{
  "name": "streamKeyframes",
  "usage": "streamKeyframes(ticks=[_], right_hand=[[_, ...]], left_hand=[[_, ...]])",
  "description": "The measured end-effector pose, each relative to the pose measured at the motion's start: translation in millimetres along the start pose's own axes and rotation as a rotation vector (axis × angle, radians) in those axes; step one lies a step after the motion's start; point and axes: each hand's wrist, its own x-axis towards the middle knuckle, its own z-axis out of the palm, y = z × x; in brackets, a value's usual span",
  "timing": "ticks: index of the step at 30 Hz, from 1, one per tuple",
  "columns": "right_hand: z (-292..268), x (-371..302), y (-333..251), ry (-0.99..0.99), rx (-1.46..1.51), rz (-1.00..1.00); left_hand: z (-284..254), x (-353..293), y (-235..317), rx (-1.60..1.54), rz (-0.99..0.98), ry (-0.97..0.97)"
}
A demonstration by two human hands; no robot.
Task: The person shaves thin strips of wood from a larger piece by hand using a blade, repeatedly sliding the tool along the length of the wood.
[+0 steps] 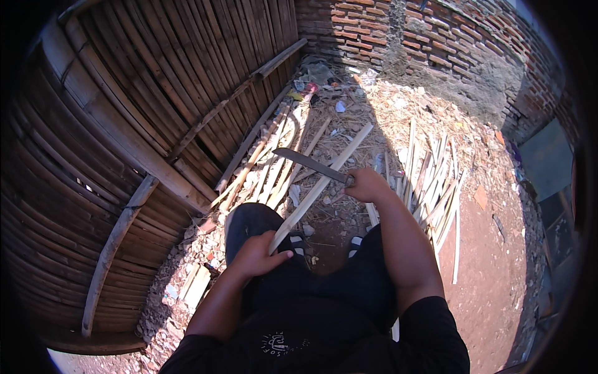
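Note:
A long pale bamboo strip (303,209) slants from my lap up and away to the right. Its near end is in my left hand (256,255), which is closed around it beside my left knee, thumb stretched to the right. My right hand (367,186) grips the handle of a machete (305,161). The dark blade points left and crosses over the strip around its middle; whether it touches cannot be made out. Most of the handle is hidden inside my fist.
Split bamboo strips (430,181) lie piled to my right, and more poles (258,165) lie at the left. A bamboo wall (205,75) stands close on the left, a brick wall (436,43) behind. Litter and shavings (339,107) cover the ground ahead.

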Motion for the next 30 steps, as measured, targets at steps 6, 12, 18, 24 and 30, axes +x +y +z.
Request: streamKeyframes(ticks=[6,12,18,24,30], right_hand=[[6.1,2.2,3.7,0.004,0.005,-0.127],[9.8,-1.5,-12.1,-0.082,-0.001,-0.243],[5.4,0.0,-7.1,-0.082,-0.040,-0.152],[3.2,-2.0,-6.4,-0.047,-0.024,-0.107],[4.3,-1.3,-6.9,-0.042,-0.005,-0.150]], left_hand=[[-0.1,0.2,1.0,0.000,0.003,0.002],[-0.5,-0.1,1.7,0.020,0.017,0.013],[0.5,0.1,1.0,0.004,0.016,0.007],[1.2,0.1,-0.7,0.003,0.027,0.017],[1.9,2.1,-1.8,0.000,0.003,-0.007]])
